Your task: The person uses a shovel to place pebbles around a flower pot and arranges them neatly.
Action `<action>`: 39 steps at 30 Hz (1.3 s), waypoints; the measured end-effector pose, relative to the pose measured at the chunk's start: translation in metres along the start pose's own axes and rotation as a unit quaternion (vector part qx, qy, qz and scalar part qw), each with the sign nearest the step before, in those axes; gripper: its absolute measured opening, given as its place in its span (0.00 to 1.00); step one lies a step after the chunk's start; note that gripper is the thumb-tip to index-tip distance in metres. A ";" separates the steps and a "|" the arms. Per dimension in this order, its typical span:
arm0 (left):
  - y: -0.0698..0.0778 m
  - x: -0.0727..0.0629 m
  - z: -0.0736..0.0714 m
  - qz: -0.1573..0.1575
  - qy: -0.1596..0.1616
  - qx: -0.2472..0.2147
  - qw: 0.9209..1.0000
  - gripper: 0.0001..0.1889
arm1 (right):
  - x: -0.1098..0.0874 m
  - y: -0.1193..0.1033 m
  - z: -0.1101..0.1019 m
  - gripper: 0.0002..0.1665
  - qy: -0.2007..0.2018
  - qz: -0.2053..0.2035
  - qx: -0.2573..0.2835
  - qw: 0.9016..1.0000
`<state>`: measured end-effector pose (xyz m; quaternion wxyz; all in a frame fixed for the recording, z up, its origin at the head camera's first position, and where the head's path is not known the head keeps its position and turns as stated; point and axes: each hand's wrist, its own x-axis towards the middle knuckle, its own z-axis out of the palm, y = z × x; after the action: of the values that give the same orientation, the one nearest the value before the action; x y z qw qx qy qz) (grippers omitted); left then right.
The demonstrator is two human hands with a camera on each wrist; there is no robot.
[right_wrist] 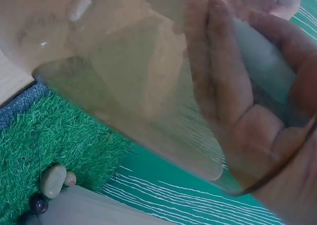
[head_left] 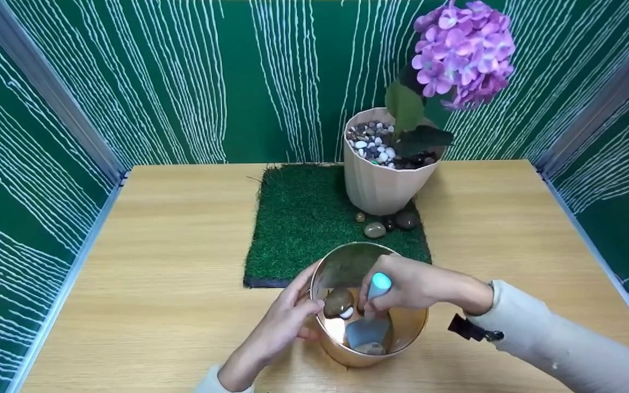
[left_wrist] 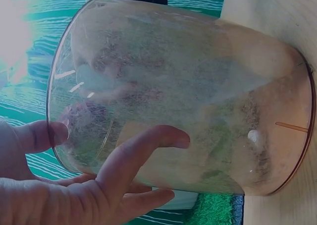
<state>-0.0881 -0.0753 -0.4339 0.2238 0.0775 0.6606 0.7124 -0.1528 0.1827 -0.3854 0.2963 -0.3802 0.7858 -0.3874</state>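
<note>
A see-through amber container [head_left: 342, 352] stands on the table with its mouth up. My left hand [head_left: 287, 319] holds it from the left side; in the left wrist view a finger [left_wrist: 54, 133] lies at its rim. Reaching down inside, my right hand [head_left: 410, 281] grips the turquoise handle of a small shovel [head_left: 380, 284], its grey-blue blade pointing down at the container's bottom. Beside the blade lie a large brown stone [head_left: 339, 300] and a small white stone [head_left: 346, 313]. Another stone [head_left: 372, 347] shows at the blade's lower edge. The right wrist view shows the fingers [right_wrist: 228, 61] through the wall.
Behind the container lies a green turf mat [head_left: 298, 218]. On it stands a pale flowerpot [head_left: 380, 188] filled with pebbles, bearing a purple flower [head_left: 464, 54]. Several loose stones [head_left: 374, 230] lie before the pot. Green walls with white lines [head_left: 172, 82] enclose the wooden table [head_left: 172, 234].
</note>
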 end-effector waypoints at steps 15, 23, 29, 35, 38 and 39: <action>0.001 -0.001 0.001 0.002 0.004 0.011 1.000 0.39 | -0.003 -0.004 -0.003 0.09 0.026 0.035 0.083 0.996; 0.002 -0.001 0.000 0.000 0.006 0.020 1.000 0.39 | -0.006 -0.007 -0.005 0.09 0.047 0.055 0.100 0.992; 0.002 -0.001 0.000 0.000 0.005 0.018 1.000 0.38 | -0.014 -0.004 -0.011 0.10 0.064 0.043 0.114 0.990; 0.001 -0.001 0.000 0.000 0.004 0.017 1.000 0.39 | -0.018 -0.003 -0.012 0.10 0.061 0.020 0.128 0.990; 0.001 0.000 0.000 0.000 0.002 0.019 1.000 0.39 | -0.020 -0.003 -0.013 0.10 0.064 0.023 0.134 0.989; 0.001 0.000 0.000 0.000 0.002 0.020 1.000 0.39 | -0.021 -0.002 -0.013 0.10 0.064 0.023 0.136 0.988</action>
<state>-0.0882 -0.0751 -0.4330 0.2213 0.0805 0.6749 0.6994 -0.1504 0.2036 -0.3731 0.3035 -0.2924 0.7518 -0.5072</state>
